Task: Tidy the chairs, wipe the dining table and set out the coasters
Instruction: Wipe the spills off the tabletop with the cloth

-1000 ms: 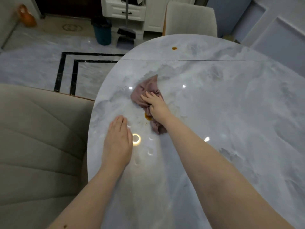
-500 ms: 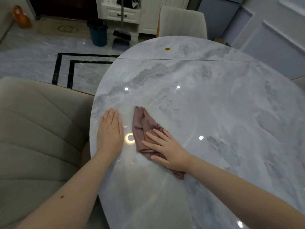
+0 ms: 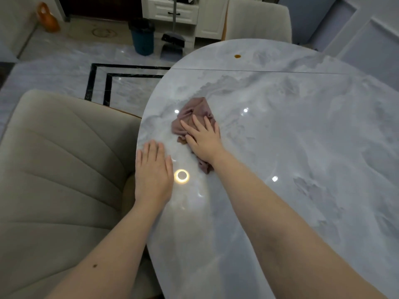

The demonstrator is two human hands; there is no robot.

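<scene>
The marble table (image 3: 302, 147) fills the right of the frame, a beige chair (image 3: 60, 169) the lower left. Mid-frame, the right hand (image 3: 205, 141) presses a crumpled mauve cloth (image 3: 194, 113) flat-fingered, not clenched; the left hand (image 3: 153, 171) lies flat, grip released. An amber spot (image 3: 237, 56), perhaps a spill, sits upper centre.

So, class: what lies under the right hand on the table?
A crumpled mauve cloth lies under the right hand, pressed flat onto the marble table. The table surface beneath the cloth is covered, so any stain there cannot be seen.
</scene>
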